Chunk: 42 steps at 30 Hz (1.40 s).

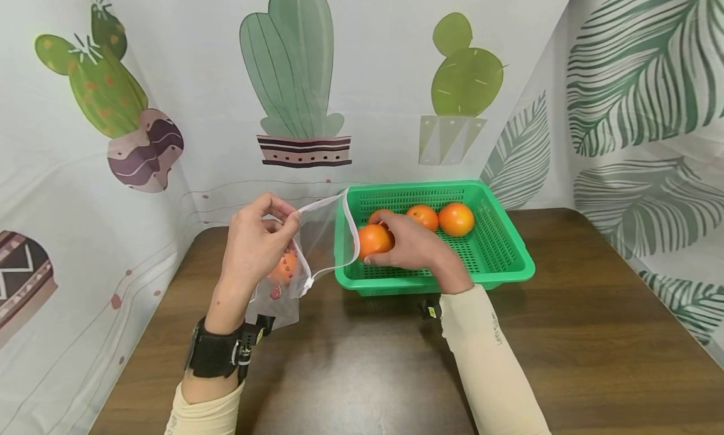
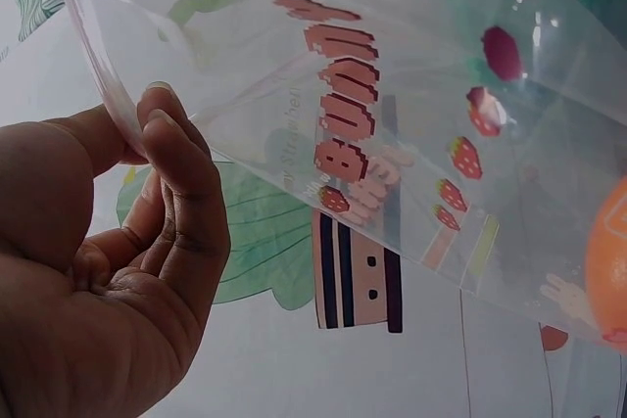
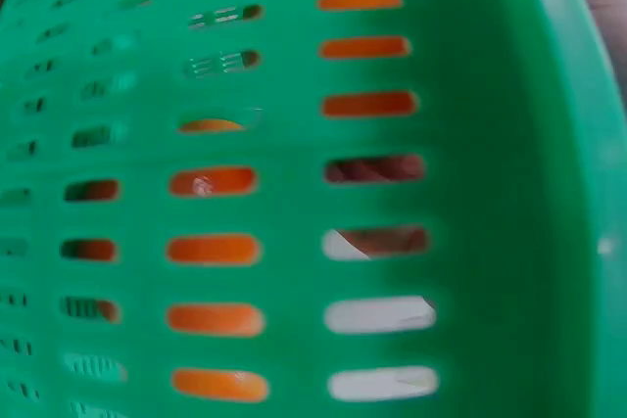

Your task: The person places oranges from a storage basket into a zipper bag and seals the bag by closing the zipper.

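Observation:
My left hand (image 1: 254, 240) pinches the rim of a clear zip bag (image 1: 325, 231) between thumb and fingertips, and the bag's mouth gapes toward the basket. Inside the bag lies one orange fruit (image 1: 283, 268); strawberry prints and lettering (image 2: 348, 95) show on the plastic in the left wrist view. My right hand (image 1: 415, 241) reaches into a green basket (image 1: 435, 284) and grips an orange fruit (image 1: 374, 241) at its left end. Another orange fruit (image 1: 381, 216) is partly hidden behind that hand. In the right wrist view the basket wall (image 3: 294, 154) covers most of the hand.
Two more orange fruits, one nearer the middle (image 1: 422, 217) and one to its right (image 1: 456, 219), sit in the basket. Everything stands on a brown wooden table (image 1: 362, 366). A cactus-printed cloth (image 1: 384, 77) hangs behind it.

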Each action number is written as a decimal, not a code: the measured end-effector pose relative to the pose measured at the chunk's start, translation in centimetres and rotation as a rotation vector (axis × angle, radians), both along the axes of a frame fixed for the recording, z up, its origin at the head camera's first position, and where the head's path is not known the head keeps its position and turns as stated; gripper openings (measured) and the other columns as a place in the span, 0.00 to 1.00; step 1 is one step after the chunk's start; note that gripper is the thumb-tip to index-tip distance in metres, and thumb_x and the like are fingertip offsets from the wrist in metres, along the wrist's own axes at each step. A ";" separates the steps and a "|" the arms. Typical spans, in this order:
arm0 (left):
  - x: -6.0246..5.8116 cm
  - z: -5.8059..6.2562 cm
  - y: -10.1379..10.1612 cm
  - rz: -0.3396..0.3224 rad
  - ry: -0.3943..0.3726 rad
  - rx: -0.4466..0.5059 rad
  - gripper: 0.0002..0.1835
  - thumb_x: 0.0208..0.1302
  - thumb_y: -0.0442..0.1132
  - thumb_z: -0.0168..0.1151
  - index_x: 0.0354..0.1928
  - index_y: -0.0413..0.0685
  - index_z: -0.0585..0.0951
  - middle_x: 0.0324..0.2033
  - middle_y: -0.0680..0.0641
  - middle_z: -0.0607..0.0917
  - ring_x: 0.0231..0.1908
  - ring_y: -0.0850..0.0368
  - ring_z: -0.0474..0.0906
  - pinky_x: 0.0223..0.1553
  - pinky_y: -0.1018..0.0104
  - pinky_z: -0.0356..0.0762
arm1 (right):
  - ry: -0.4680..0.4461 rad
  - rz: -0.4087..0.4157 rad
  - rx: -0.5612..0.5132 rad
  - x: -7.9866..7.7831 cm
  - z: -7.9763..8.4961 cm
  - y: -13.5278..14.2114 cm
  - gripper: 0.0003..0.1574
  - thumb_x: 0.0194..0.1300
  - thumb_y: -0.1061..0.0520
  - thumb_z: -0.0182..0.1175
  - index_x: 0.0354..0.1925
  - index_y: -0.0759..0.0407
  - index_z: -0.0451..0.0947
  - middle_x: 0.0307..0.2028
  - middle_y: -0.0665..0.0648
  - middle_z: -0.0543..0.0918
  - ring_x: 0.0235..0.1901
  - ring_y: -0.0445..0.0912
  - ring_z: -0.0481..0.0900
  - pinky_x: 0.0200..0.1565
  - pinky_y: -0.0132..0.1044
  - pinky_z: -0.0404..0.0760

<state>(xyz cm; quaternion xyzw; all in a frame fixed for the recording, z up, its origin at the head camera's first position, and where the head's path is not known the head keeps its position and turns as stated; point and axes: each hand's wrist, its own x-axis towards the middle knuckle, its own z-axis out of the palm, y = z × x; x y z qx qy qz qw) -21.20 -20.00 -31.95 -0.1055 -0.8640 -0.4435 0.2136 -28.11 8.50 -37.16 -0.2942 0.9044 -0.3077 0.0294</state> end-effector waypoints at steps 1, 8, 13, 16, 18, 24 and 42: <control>0.0 0.0 0.0 -0.001 0.000 0.001 0.02 0.71 0.36 0.66 0.42 0.45 0.83 0.30 0.50 0.86 0.15 0.55 0.82 0.14 0.69 0.71 | 0.005 0.000 -0.007 0.0 0.1 0.1 0.42 0.58 0.44 0.79 0.65 0.56 0.74 0.49 0.53 0.83 0.44 0.49 0.81 0.48 0.44 0.82; 0.0 -0.1 0.1 -0.015 0.003 0.015 0.02 0.71 0.34 0.67 0.42 0.45 0.83 0.30 0.49 0.86 0.16 0.53 0.83 0.16 0.68 0.76 | 0.042 -0.014 -0.029 0.5 0.9 0.7 0.38 0.58 0.47 0.78 0.62 0.54 0.76 0.50 0.52 0.84 0.46 0.48 0.80 0.50 0.46 0.81; 0.0 -0.1 0.2 -0.019 0.007 0.014 0.02 0.71 0.34 0.66 0.42 0.45 0.83 0.30 0.49 0.86 0.16 0.54 0.83 0.17 0.68 0.78 | 0.062 -0.023 -0.040 0.7 1.6 1.1 0.37 0.59 0.46 0.78 0.62 0.54 0.76 0.51 0.51 0.83 0.47 0.48 0.80 0.51 0.47 0.81; -0.1 -0.1 0.2 -0.018 0.009 0.008 0.02 0.71 0.34 0.66 0.42 0.44 0.83 0.30 0.49 0.86 0.16 0.55 0.82 0.18 0.68 0.78 | 0.087 -0.030 -0.044 0.8 1.9 1.3 0.38 0.58 0.46 0.78 0.62 0.55 0.76 0.51 0.51 0.83 0.48 0.49 0.80 0.52 0.47 0.81; -0.1 -0.1 0.3 -0.019 0.010 0.005 0.02 0.72 0.34 0.66 0.42 0.44 0.83 0.30 0.49 0.86 0.16 0.55 0.82 0.18 0.67 0.79 | 0.099 -0.037 -0.050 1.0 2.2 1.3 0.39 0.58 0.46 0.78 0.62 0.56 0.76 0.52 0.52 0.83 0.48 0.50 0.80 0.52 0.48 0.81; -0.1 -0.2 0.3 -0.018 0.003 0.001 0.02 0.72 0.35 0.66 0.42 0.45 0.83 0.30 0.49 0.85 0.16 0.55 0.82 0.19 0.67 0.80 | 0.133 -0.039 -0.085 1.7 3.2 1.4 0.42 0.58 0.47 0.78 0.65 0.57 0.75 0.58 0.55 0.82 0.53 0.52 0.79 0.54 0.51 0.81; 0.1 -0.1 0.3 -0.007 -0.009 0.000 0.02 0.72 0.35 0.67 0.42 0.46 0.83 0.29 0.49 0.86 0.16 0.55 0.83 0.20 0.66 0.81 | 0.225 -0.023 -0.144 3.9 5.0 0.7 0.42 0.56 0.47 0.80 0.65 0.53 0.75 0.61 0.51 0.80 0.57 0.49 0.78 0.56 0.50 0.82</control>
